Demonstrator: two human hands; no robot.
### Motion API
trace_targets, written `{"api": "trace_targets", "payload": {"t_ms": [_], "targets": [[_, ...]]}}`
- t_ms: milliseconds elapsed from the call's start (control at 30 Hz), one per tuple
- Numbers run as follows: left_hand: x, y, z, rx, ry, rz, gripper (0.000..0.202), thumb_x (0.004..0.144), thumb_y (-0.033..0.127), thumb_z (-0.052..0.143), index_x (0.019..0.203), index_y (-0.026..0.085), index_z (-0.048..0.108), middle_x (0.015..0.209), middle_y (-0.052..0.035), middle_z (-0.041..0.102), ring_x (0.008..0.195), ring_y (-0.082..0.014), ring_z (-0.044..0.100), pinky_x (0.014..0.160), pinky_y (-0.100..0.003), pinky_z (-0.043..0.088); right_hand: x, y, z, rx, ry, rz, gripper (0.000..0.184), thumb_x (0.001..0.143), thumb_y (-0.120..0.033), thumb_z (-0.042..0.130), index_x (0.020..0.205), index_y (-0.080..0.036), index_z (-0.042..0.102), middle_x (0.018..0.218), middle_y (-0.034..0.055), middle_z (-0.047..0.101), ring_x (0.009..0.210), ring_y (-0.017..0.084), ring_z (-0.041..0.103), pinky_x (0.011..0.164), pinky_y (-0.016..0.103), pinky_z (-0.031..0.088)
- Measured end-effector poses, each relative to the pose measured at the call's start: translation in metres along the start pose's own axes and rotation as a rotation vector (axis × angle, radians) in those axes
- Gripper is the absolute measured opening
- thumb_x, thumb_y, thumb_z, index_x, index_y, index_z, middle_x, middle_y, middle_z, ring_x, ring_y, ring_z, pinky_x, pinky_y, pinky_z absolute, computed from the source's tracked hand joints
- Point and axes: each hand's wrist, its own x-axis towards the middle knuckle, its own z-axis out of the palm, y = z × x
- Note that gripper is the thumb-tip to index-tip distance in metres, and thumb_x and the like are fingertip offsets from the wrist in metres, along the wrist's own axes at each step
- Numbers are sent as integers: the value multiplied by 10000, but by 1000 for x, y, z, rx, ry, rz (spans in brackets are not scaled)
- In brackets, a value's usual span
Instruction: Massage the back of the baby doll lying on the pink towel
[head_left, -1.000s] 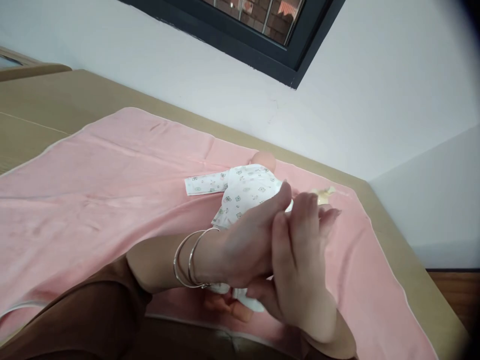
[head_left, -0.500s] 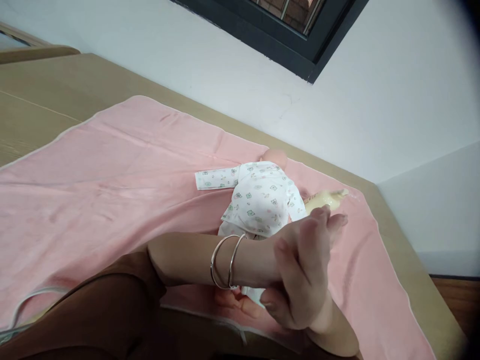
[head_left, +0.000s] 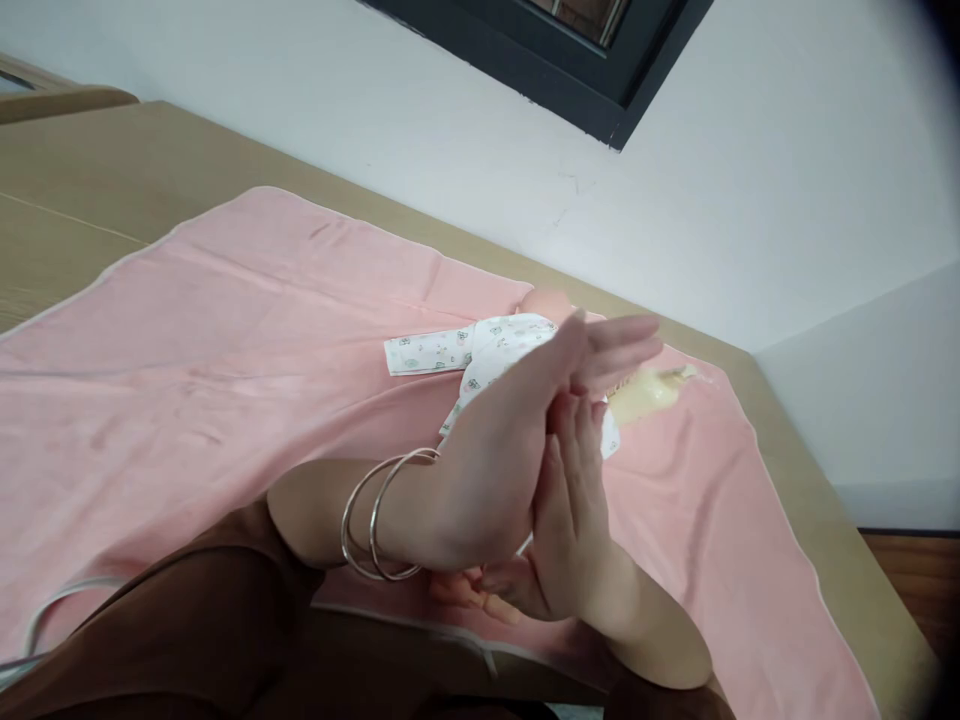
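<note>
My left hand (head_left: 502,460), with two silver bangles (head_left: 375,515) on its wrist, is stretched out flat, its fingers pointing up and right. Against its palm side presses my right hand (head_left: 577,520), fingers extended too; I see nothing held between them. Below the hands a baby doll (head_left: 546,302) lies on a pink blanket (head_left: 247,300). It wears a white printed top (head_left: 491,345) with one sleeve spread to the left. My hands and forearm hide most of its body, though its feet (head_left: 457,590) show underneath.
A pale yellow bottle-like item (head_left: 645,395) lies on the blanket right of the doll. The blanket covers a wooden tabletop (head_left: 202,150) that meets a white wall (head_left: 465,130). A dark window frame (head_left: 592,110) is above. A white cable-like loop (head_left: 45,615) sits at lower left.
My hands have slid against each other: the left hand has turned and straightened its fingers up and right, and the right hand has moved slightly left and up. The doll has not moved.
</note>
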Motion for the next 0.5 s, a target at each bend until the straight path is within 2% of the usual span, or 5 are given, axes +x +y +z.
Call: {"api": "trace_targets", "payload": {"t_ms": [100,167,333,400,500], "targets": [[7,9,-1,157,143,134,659,1034,579,110,1326,215,575,1337,-39,623,1424,-399,376,1078,-641,410,6,-2,-10,15,116,-119,732,885,-625,497,1469,-197,390,1576,122,375,1524,352,70,1215,661,148],[11,9,-3,158,146,190,670,1042,541,57,1320,214,572,1307,-23,642,1414,-393,393,1075,-644,414,8,0,-20,64,178,-205,616,948,-494,453,1465,-170,374,1537,156,430,1503,330,215,1207,642,219],[18,1,-9,51,-41,442,543,1049,462,136,1185,268,625,1236,51,683,1387,-318,466,1140,-570,416,6,1,-30,285,490,-321,268,960,-161,412,1165,-143,585,1151,126,735,1204,278,645,1073,585,487],[15,-1,-8,18,-98,501,448,1044,415,221,1156,270,630,1246,62,679,1374,-287,490,1178,-529,395,5,0,-29,327,619,-284,194,939,-96,442,1002,-157,615,975,77,779,1048,251,726,1000,535,562],[0,0,-4,40,-105,503,363,1027,399,306,1175,289,618,1269,66,671,1343,-253,529,1168,-459,434,7,0,-28,285,654,-256,156,936,-102,476,904,-168,615,916,65,784,967,236,751,942,505,599]]}}
